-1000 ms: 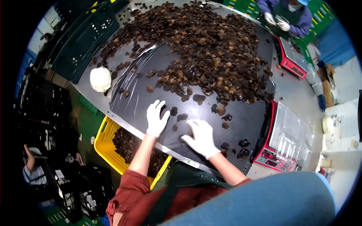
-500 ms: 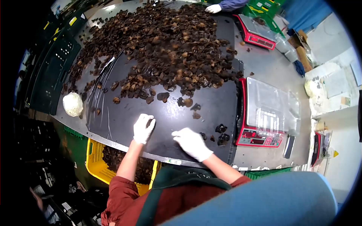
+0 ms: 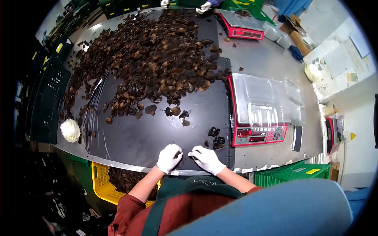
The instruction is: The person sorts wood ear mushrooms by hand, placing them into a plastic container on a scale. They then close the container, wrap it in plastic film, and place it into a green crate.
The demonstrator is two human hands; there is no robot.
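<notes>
My left hand [image 3: 170,158], in a white glove, is over the near edge of the black sheet [image 3: 138,143] with its fingers curled in. A small dark bit shows by its fingertips, too small to name. My right hand [image 3: 208,159], gloved too, is just to the right with fingers pinched together; what they hold, if anything, is hidden. The two hands face each other, slightly apart. A few dark, wet-looking wood ear mushrooms [image 3: 217,142] lie beyond my right hand. Farther back spreads a large heap of brown wood ear mushrooms [image 3: 153,59].
To the right stands a red scale [image 3: 258,135] with clear plastic trays [image 3: 267,116] on it. A second red scale [image 3: 244,33] is farther back, near a co-worker's gloved hand [image 3: 203,8]. A white netted ball [image 3: 70,130] sits at left. Below the edge is a yellow crate [image 3: 100,183].
Both hands have come closer together near the table's front edge, the left moving right and toward me. The view has shifted, and another gloved hand shows at the far edge.
</notes>
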